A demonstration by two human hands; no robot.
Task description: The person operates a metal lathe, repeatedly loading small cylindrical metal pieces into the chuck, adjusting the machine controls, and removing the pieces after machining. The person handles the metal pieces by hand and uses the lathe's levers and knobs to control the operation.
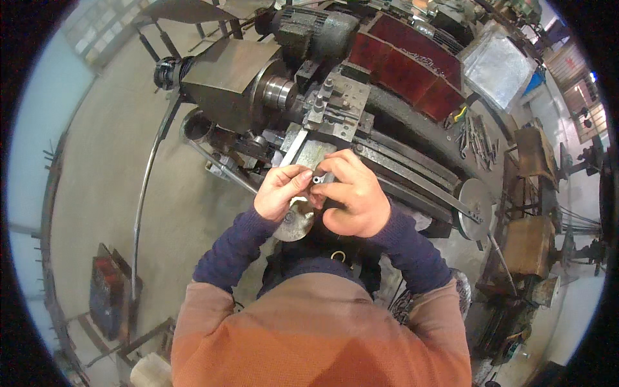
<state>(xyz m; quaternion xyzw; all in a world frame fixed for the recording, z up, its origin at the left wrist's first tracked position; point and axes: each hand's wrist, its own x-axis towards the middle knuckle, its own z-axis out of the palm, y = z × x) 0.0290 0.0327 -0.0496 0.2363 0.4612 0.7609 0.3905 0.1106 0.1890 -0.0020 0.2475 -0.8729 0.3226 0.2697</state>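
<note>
Close in front of my body, both hands meet over the near side of a lathe. A small metal part [317, 180] with a round hole in its end sits between my fingertips. My left hand [282, 192] pinches it from the left with thumb and forefinger. From the right, my right hand [356, 197] curls its fingers around it, and its palm side hides the rest of the part. Just beyond the hands lies the lathe's carriage with its tool post [322, 106]. Under my left wrist is a round metal handwheel [295, 220].
The lathe's chuck [278, 93] is at the left, with a motor [309, 29] behind it. A red tray [407, 64] holding metal bits stands at the back. Several hand tools [477, 140] lie at the right, beyond a larger disc [472, 209]. A long bar [147, 193] rises at the left.
</note>
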